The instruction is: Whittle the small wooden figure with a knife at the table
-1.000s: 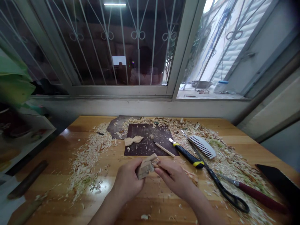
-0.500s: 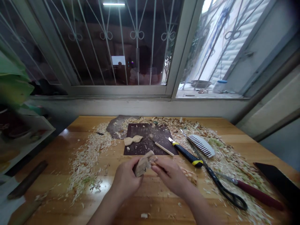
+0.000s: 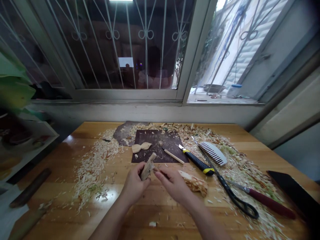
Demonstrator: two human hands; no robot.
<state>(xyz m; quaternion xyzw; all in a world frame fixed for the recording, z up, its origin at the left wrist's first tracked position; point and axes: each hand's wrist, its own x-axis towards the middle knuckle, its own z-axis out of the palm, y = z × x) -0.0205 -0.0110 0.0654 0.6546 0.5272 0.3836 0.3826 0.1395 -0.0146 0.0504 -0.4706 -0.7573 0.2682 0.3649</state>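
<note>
My left hand [image 3: 136, 183] is closed around a small pale piece of carved wood [image 3: 149, 166], whose upper end sticks up past the thumb. Close against the wood's right side, my right hand [image 3: 172, 181] is closed in a pinch. A thin brownish tip shows at its fingers, but most of what it grips is hidden. Beside the right wrist lies a rough, partly peeled wood block [image 3: 193, 182]. Beyond the hands, a dark mat [image 3: 150, 158] carries a bow-shaped wood piece [image 3: 141, 147] and a thin tool with a pale wooden handle [image 3: 174, 156].
Right of the mat lie a black-and-yellow craft knife [image 3: 197, 162], a white comb-like brush [image 3: 213, 153], a long black-handled tool [image 3: 231, 193] and a red-handled tool [image 3: 271, 202]. Wood shavings [image 3: 90, 173] cover both sides of the table. A dark stick [image 3: 31, 187] lies at left.
Both hands have shifted slightly left, the right one more. The carved piece stands more upright, and more of the rough wood block shows beside the right wrist.
</note>
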